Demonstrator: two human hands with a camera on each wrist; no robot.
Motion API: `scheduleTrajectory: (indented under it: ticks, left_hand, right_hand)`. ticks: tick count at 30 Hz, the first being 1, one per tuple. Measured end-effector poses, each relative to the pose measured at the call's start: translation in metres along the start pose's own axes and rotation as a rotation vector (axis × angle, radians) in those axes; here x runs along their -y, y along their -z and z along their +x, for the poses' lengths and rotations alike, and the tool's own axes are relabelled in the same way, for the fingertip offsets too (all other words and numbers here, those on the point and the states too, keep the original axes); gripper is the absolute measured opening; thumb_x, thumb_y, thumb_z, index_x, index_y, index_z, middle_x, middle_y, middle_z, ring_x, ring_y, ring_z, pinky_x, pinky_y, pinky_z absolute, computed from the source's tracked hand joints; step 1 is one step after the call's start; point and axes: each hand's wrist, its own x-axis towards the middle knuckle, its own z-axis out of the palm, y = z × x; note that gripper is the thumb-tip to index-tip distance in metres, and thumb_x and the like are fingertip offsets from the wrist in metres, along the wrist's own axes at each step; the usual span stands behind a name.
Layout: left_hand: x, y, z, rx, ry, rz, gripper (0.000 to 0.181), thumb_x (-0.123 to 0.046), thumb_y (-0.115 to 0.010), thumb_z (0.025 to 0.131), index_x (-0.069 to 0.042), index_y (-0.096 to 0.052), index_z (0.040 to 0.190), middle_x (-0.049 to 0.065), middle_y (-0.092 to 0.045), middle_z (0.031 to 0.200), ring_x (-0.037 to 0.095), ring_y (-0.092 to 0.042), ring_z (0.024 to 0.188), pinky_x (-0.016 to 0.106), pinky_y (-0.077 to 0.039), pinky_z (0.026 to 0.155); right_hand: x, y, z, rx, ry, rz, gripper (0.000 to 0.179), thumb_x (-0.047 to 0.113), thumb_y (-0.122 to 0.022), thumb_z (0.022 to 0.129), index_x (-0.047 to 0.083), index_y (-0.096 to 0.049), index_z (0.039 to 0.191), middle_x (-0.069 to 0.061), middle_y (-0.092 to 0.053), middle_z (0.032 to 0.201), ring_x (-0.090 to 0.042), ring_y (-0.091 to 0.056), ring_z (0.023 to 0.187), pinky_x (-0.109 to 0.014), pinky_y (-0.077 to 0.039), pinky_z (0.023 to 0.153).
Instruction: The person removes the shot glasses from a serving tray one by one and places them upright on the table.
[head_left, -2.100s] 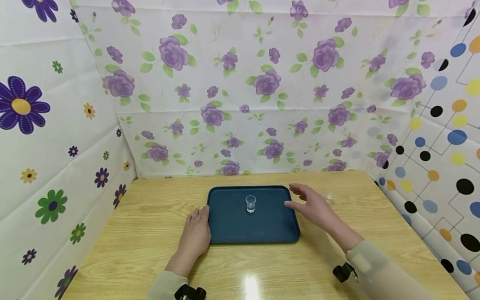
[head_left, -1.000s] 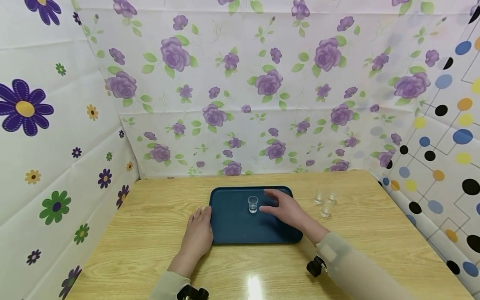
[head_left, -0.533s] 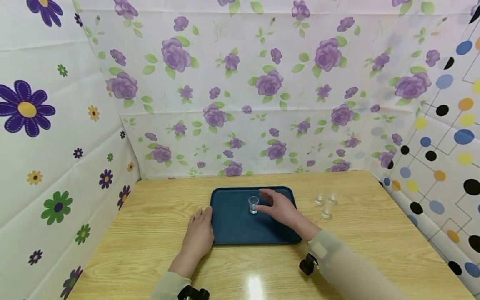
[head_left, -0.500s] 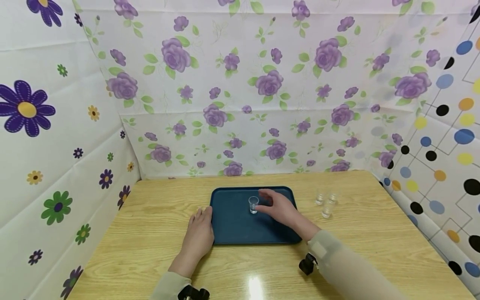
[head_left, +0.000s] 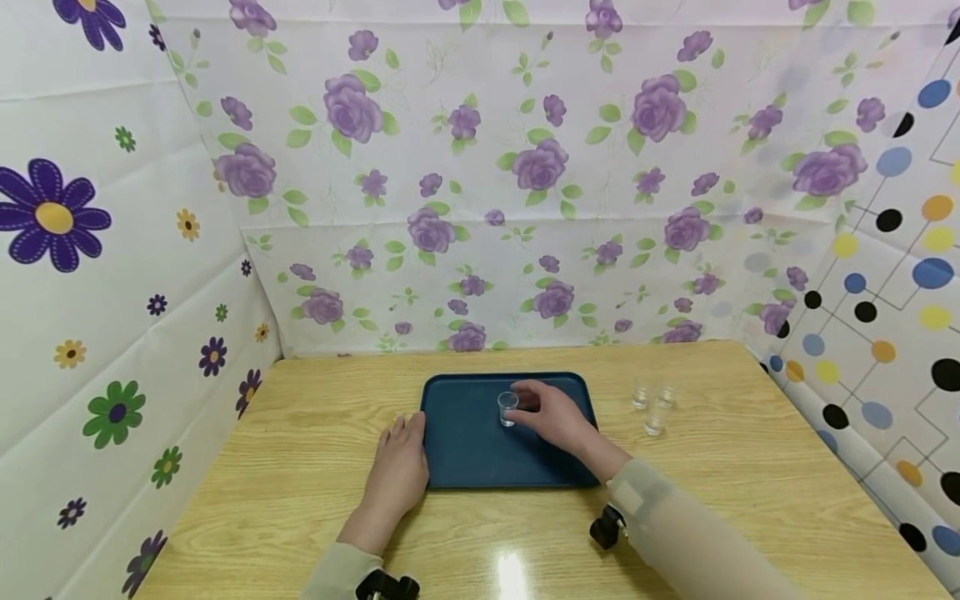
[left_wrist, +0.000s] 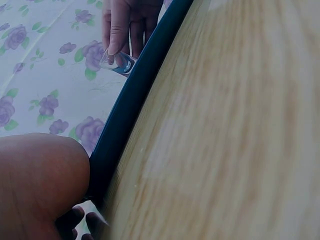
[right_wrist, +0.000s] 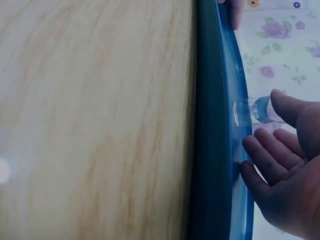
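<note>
A small clear shot glass [head_left: 507,405] stands upright on a dark blue tray [head_left: 480,462]. My right hand [head_left: 551,417] has its thumb at the near side of the glass and its forefinger behind it. In the right wrist view the shot glass [right_wrist: 250,111] lies between the thumb and the bent fingers [right_wrist: 272,157]. The left wrist view has the right thumb [left_wrist: 119,30] against the glass. My left hand [head_left: 396,462] rests along the tray's left edge, its fingers fairly straight and pointing forward; its thumb is mostly hidden in the head view.
Several more clear shot glasses [head_left: 655,421] stand close together on the wooden table [head_left: 300,467], right of the tray. Flowered cloth [head_left: 480,275] hangs behind the table. A dotted cloth [head_left: 892,350] borders it on the right.
My right hand has moved left from the tray's right edge to the shot glass, and its thumb and forefinger have closed around it. The left hand stays at the tray's edge.
</note>
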Motion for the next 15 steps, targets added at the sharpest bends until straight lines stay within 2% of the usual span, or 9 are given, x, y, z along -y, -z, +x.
scheduleTrajectory:
  ticks: [6,15]
  left_hand:
    - [-0.0008,0.0003,0.0009,0.003,0.004,-0.008,0.052,0.001,-0.052,0.112,0.008,-0.045,0.164,0.027,-0.051,0.164,0.050,-0.036,0.159,0.066,-0.024,0.132]
    - [0.0006,-0.0012,0.0010,0.003,0.005,-0.005,0.053,0.001,-0.053,0.112,0.008,-0.045,0.163,0.028,-0.051,0.164,0.050,-0.037,0.159,0.066,-0.024,0.132]
  right_hand:
    - [-0.0002,-0.0031,0.0017,-0.006,0.006,-0.005,0.040,0.031,-0.081,0.104,0.014,-0.073,0.140,0.002,-0.075,0.118,-0.016,-0.072,0.109,-0.043,-0.064,0.090]
    - [0.0010,-0.0051,0.0001,-0.018,0.011,-0.020,0.030,0.032,-0.081,0.104,0.016,-0.077,0.129,0.004,-0.076,0.114,-0.013,-0.072,0.104,-0.041,-0.064,0.087]
